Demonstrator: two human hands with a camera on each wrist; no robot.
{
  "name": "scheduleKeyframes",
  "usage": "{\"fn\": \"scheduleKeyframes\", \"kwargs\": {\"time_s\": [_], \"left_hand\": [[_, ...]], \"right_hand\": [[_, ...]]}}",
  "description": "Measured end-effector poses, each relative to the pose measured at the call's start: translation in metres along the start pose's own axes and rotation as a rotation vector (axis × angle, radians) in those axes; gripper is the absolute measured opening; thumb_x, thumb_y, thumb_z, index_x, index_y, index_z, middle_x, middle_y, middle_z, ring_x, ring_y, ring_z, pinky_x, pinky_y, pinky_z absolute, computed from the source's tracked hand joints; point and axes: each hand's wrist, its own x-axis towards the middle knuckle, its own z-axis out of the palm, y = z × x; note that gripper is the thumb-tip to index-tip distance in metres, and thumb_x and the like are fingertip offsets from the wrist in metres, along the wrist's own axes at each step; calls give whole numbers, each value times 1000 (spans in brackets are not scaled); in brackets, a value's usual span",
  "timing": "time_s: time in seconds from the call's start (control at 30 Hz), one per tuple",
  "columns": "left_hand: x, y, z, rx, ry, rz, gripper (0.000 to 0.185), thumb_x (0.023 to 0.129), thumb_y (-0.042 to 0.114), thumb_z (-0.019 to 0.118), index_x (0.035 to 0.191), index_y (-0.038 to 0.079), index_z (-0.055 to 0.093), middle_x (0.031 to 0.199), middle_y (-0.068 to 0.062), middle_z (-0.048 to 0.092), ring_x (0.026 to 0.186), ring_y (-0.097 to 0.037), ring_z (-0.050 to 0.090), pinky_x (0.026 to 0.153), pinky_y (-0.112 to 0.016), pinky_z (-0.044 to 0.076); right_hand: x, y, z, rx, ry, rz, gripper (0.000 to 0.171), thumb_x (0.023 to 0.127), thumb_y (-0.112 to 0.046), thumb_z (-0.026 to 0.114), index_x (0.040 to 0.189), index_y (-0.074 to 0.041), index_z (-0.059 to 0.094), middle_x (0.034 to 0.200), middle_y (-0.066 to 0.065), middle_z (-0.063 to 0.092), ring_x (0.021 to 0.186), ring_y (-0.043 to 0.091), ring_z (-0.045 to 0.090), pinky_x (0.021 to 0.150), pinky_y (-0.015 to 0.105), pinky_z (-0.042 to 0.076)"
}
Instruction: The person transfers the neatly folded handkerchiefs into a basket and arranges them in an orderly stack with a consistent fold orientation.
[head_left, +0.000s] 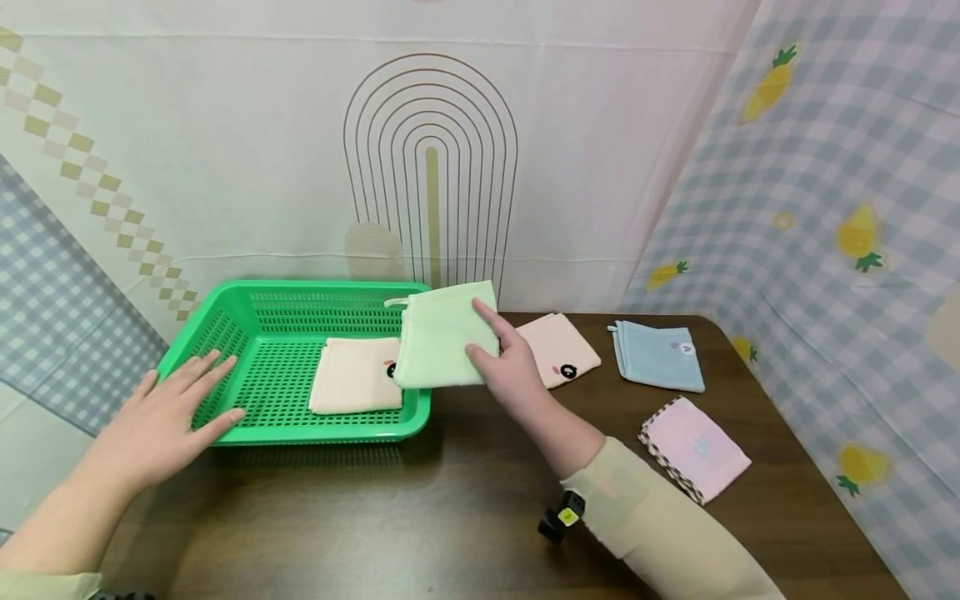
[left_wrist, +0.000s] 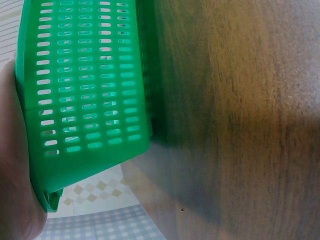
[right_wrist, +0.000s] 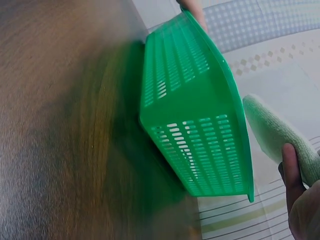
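Observation:
My right hand (head_left: 512, 364) pinches a folded pale green towel (head_left: 442, 337) by its right side, thumb on top. The towel hangs over the right end of a green plastic basket (head_left: 315, 435), and in the right wrist view this green towel (right_wrist: 272, 132) shows above the basket's rim. Inside the basket lies a folded cream towel (head_left: 352, 377), its right edge partly covered by the green one. With fingers spread, my left hand (head_left: 161, 421) rests on the basket's left front corner.
Right of the basket, a second cream towel (head_left: 558, 346) lies partly behind my right hand. Further right are a folded blue towel (head_left: 652, 358) and a pink towel (head_left: 697, 446) with a checked edge. All sit on a dark wooden table (head_left: 360, 517), with a hanging cloth (head_left: 600, 150) behind.

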Motion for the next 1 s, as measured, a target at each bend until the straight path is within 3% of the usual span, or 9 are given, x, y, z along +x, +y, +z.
{"fn": "scheduleKeyframes", "kwargs": {"time_s": [0.33,0.63,1.0], "left_hand": [[0,0,0,-3,0,1,83,97,52,55,161,19,14,163,-19,17,143,-49,23,116,-52,-19],[0,0,0,-5,-2,-2,83,97,53,55,161,19,14,163,-19,18,144,-48,23,117,-50,-19],[0,-1,-1,-7,-5,-3,83,97,53,55,161,19,14,163,-19,18,144,-47,23,117,-53,-18]], "right_hand": [[-4,-11,14,8,-49,22,64,91,-2,62,149,-25,47,147,10,47,112,22,58,86,30,54],[-4,-7,25,-9,-69,28,65,91,-3,64,149,-29,48,142,11,52,107,19,60,82,29,56],[-5,-10,38,-60,-108,35,68,89,-6,65,149,-32,46,142,11,52,111,19,57,86,31,55]]}}
